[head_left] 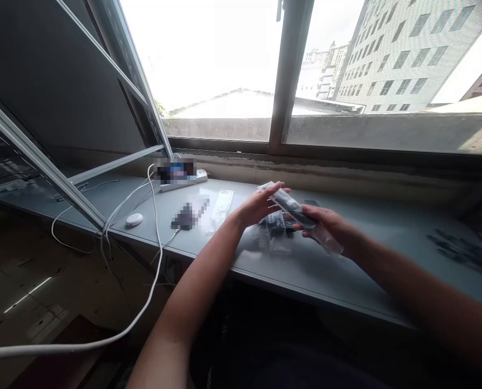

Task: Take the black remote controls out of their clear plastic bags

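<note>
My right hand (325, 221) grips a dark, long remote control in a clear plastic sleeve (291, 206), held tilted above the table. Loose plastic hangs from its near end, below my fingers. At the sleeve's far end is my left hand (260, 205), its fingers stretched out flat against or just beside the plastic; whether it touches is hard to tell. Beneath both hands lies another bagged dark remote control (277, 224) on the table, with a button-covered remote (290, 220) partly hidden behind it.
A flat clear plastic sleeve (222, 210) lies left of my hands. Further left are a blurred-out dark device (184, 217) on a cable, a white round puck (134, 220), and a power strip (184, 181). Several dark long items (463, 248) lie right. A metal frame (74, 200) and white cable (155, 270) stand left.
</note>
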Demonstrator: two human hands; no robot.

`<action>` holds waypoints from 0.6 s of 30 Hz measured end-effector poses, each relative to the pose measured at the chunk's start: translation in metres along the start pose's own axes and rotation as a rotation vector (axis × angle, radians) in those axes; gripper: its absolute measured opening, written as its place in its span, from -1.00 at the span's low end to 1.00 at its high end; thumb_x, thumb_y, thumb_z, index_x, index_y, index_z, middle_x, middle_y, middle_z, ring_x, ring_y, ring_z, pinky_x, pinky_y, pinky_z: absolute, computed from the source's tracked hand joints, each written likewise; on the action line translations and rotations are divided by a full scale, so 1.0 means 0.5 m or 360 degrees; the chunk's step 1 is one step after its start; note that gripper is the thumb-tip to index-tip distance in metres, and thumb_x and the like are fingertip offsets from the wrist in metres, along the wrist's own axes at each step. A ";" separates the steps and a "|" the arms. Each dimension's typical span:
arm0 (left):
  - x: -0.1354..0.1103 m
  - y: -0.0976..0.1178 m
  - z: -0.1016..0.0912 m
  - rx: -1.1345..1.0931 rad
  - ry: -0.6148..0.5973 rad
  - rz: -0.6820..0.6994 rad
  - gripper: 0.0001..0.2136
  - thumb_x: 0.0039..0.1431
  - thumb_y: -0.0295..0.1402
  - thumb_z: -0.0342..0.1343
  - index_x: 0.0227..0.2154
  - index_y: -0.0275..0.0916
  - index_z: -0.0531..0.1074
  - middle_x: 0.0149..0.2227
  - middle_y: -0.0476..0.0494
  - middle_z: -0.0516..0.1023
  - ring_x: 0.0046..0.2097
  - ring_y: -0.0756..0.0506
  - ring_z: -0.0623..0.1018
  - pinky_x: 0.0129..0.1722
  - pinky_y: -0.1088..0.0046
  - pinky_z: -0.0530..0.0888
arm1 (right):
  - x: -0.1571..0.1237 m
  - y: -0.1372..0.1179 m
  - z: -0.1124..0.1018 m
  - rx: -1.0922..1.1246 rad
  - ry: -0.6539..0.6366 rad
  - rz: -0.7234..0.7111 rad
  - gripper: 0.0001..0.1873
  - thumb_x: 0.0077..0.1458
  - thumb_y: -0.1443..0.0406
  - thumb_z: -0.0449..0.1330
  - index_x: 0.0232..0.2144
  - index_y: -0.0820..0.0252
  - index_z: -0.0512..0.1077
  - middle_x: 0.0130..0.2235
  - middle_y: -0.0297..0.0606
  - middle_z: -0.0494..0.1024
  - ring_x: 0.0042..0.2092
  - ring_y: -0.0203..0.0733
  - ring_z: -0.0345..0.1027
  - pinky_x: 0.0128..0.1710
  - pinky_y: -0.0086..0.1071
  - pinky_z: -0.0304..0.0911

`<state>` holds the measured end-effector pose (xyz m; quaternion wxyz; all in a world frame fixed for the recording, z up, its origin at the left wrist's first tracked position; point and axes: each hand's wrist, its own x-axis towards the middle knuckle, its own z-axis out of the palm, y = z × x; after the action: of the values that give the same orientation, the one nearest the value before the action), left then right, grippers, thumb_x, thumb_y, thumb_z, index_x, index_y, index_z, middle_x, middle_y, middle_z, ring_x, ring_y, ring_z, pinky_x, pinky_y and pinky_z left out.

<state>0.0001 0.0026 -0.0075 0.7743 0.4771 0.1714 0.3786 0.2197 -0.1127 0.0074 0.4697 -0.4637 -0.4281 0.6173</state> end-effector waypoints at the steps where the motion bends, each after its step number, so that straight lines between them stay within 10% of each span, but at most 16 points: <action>1: 0.003 -0.002 -0.002 0.0014 0.0034 -0.0014 -0.57 0.31 -0.05 0.46 0.09 -0.19 0.65 0.10 -0.31 0.72 0.07 -0.20 0.71 0.27 0.16 0.57 | 0.000 0.001 0.001 -0.0020 0.0005 -0.0021 -0.74 0.47 0.18 0.34 0.06 0.14 0.72 0.08 -0.03 0.80 -0.13 -0.01 0.76 -0.32 -0.37 0.66; 9: 0.022 -0.013 -0.026 0.0061 0.0266 0.0018 -0.60 0.14 -0.20 0.60 -0.10 -0.27 0.61 -0.15 -0.17 0.72 -0.19 -0.03 0.69 0.01 0.40 0.58 | 0.000 0.001 0.005 0.0022 0.0057 -0.0010 -0.68 0.52 0.10 0.26 0.02 0.10 0.75 0.01 -0.07 0.82 -0.12 0.05 0.77 -0.27 -0.28 0.63; 18: -0.014 0.007 0.020 -0.0086 -0.0084 0.0282 -0.45 0.09 -0.20 0.63 0.14 -0.14 0.66 -0.11 -0.09 0.71 0.00 -0.12 0.71 0.19 0.30 0.54 | -0.014 -0.008 0.005 0.0131 -0.0226 0.0252 -0.34 0.50 -0.18 0.14 0.02 0.22 0.76 -0.10 0.00 0.82 -0.40 -0.13 0.56 -0.39 -0.34 0.50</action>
<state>0.0005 -0.0078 -0.0004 0.7547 0.4793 0.0978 0.4373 0.2191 -0.1192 0.0129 0.4066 -0.4316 -0.3965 0.7008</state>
